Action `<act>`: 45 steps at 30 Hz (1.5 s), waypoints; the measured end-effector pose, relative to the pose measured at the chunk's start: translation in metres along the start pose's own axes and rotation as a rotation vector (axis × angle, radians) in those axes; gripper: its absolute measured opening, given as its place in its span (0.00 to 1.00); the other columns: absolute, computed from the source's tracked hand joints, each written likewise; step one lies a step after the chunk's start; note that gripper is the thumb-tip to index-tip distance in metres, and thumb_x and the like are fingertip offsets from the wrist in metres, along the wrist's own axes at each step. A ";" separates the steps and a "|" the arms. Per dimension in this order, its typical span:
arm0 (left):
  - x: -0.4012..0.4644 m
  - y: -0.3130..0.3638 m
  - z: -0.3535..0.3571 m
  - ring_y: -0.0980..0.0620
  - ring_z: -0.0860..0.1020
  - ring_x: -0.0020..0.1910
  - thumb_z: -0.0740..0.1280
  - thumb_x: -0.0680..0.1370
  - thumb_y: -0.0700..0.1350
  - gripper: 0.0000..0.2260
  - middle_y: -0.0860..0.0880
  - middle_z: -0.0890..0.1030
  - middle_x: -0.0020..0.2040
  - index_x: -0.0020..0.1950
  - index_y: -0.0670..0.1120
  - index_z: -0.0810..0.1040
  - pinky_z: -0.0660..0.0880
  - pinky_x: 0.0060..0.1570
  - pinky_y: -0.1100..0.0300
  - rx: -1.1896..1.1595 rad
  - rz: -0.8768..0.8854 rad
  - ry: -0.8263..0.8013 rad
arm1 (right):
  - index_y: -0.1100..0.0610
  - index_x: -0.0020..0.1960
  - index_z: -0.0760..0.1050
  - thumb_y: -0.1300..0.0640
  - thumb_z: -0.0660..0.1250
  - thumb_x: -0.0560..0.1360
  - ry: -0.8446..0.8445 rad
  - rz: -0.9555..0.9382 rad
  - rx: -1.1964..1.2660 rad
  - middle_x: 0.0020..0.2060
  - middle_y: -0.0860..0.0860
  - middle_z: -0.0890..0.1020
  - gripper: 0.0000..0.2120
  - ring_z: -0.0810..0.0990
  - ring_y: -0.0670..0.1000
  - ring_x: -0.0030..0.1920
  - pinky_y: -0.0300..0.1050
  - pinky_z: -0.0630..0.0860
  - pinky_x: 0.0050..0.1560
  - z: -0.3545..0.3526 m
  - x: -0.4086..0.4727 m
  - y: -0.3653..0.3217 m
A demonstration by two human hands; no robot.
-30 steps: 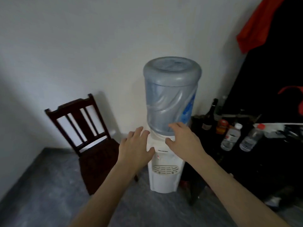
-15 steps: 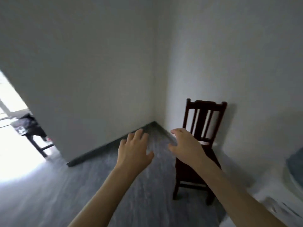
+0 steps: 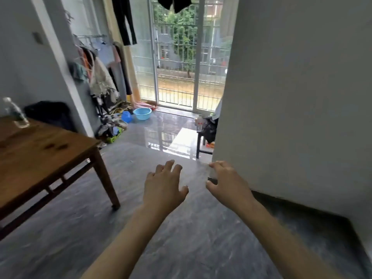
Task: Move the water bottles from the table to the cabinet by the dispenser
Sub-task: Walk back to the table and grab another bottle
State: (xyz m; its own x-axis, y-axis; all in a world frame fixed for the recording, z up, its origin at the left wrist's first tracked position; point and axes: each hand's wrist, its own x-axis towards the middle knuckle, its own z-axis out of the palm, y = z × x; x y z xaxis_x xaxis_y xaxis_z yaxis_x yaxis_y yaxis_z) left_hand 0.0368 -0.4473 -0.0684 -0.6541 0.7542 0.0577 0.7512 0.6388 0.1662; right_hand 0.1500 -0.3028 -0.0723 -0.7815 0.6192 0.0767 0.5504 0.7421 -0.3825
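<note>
1. Left hand (image 3: 164, 188) and right hand (image 3: 227, 185) hover over the floor, each grip spread apart and empty.
2. One water bottle (image 3: 15, 112) stands upright at the far left edge of the bench (image 3: 40, 154).
3. It lies up and well left of both hands; the left is nearer, so likely reaches first.

One head-worn wide-angle view looks forward and down across the floor (image 3: 181, 228) toward a balcony door (image 3: 177, 57). The table (image 3: 40, 158) corner sits near, at left.
</note>
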 end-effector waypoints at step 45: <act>0.097 -0.259 0.004 0.44 0.46 0.83 0.61 0.80 0.63 0.34 0.48 0.43 0.84 0.82 0.53 0.54 0.48 0.79 0.44 -0.015 -0.427 -0.001 | 0.47 0.80 0.55 0.40 0.60 0.79 -0.221 -0.329 -0.001 0.80 0.48 0.55 0.32 0.58 0.53 0.78 0.55 0.62 0.73 0.121 0.208 -0.184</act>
State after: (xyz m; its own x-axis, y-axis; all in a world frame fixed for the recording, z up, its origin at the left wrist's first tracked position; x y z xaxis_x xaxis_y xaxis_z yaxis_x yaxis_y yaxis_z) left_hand -0.2206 -0.5389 -0.1098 -0.9062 0.4225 -0.0199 0.4115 0.8916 0.1892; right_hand -0.1500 -0.3416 -0.0974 -0.9607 0.2776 -0.0053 0.2598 0.8922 -0.3694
